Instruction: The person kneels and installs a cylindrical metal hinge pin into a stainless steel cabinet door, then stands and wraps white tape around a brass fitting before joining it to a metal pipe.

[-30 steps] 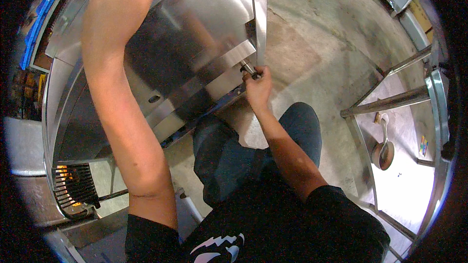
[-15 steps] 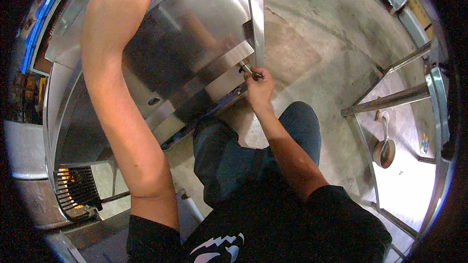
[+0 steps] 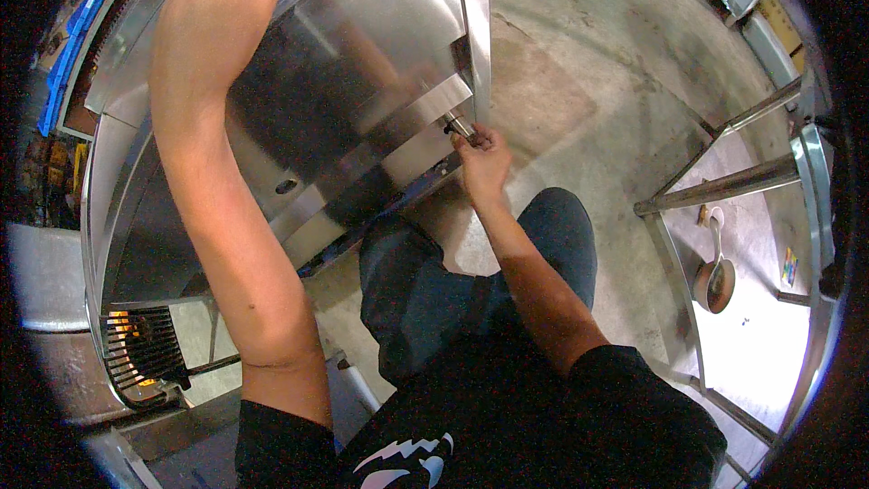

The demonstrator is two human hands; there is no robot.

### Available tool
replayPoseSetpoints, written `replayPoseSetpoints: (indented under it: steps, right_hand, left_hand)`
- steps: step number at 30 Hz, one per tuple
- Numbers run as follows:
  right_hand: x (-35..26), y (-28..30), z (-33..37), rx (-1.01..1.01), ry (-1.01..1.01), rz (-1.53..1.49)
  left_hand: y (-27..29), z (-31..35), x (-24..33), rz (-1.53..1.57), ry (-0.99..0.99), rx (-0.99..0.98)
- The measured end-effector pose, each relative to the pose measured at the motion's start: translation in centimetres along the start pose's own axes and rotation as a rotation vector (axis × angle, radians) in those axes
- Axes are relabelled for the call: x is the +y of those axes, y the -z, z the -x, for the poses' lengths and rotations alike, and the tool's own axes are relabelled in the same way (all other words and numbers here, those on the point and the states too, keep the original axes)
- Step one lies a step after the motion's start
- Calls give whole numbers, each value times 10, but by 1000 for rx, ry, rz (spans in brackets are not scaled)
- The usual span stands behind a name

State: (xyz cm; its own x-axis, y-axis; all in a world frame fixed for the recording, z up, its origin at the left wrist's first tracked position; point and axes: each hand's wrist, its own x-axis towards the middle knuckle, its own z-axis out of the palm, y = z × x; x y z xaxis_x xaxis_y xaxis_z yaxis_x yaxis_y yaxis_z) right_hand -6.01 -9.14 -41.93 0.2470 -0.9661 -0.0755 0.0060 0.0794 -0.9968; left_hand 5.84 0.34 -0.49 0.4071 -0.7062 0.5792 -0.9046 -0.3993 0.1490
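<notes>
A large stainless steel unit (image 3: 308, 81) with a shiny panel stands before me. My right hand (image 3: 486, 158) is closed by its fingertips around the outer end of a short metal cylinder (image 3: 460, 125), which sticks out from the unit's lower right, beside a small black part (image 3: 447, 129). Up at the top left, my left hand (image 3: 217, 23) reaches to the unit's upper edge. Its thumb and forefinger curl toward each other, with a small bright bit between them; the fingertips are cut off by the picture's upper rim.
My bent knees (image 3: 554, 231) are just below the unit. On a steel lower shelf (image 3: 751, 353) at right lies a brown pan (image 3: 714, 285) with a spoon-like utensil. A black grate (image 3: 145, 349) with an orange glow behind it is at lower left. Blue and red crates (image 3: 77, 45) stand at far left.
The fingers of my right hand have shifted slightly toward the cylinder's outer end, and more of its metal shows. My left hand stays nearly in place.
</notes>
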Motion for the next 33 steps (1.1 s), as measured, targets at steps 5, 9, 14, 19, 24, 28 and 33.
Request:
replayPoseSetpoints:
  steps: [5,9,14,19,24,28,33]
  right_hand:
    - [-6,-4,1,-4,-7,24]
    - [-13,-5,0,-57,-51,-195]
    - [-12,-2,1,-98,-22,-178]
    - [-6,0,0,-84,36,-18]
    - [-11,0,3,-35,115,8]
    - [-26,3,8,-53,65,-57]
    - [-40,5,11,4,119,119]
  left_hand:
    - [-1,0,-1,-36,23,32]
    - [-2,1,0,31,11,42]
    - [-2,2,1,43,91,10]
    - [-1,0,1,29,46,32]
    - [-2,2,2,44,60,29]
    - [-1,1,2,51,45,30]
    - [-1,1,-2,49,54,19]
